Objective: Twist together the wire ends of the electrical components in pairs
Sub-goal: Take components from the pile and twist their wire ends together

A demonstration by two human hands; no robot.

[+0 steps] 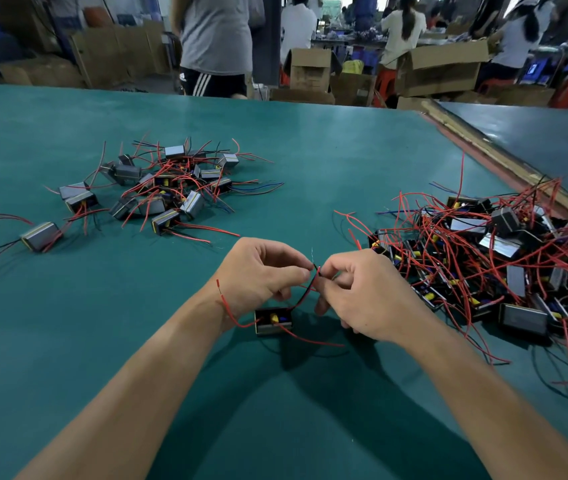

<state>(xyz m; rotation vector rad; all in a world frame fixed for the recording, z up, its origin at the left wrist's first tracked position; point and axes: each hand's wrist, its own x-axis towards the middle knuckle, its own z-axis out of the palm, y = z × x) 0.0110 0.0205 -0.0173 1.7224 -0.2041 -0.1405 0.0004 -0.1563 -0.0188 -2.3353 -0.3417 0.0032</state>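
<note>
Pinching the wire ends (316, 270) (red, black) together: left grip (258, 271) and right grip (365, 294).

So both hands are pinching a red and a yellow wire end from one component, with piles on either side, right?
Not quite. The head view shows the left hand and right hand pinching wire ends that are red and black, not red and yellow. They do come from one component, with a left pile and a right pile.

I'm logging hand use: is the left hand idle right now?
No, the left hand pinches the wire ends together with the right hand.
</note>
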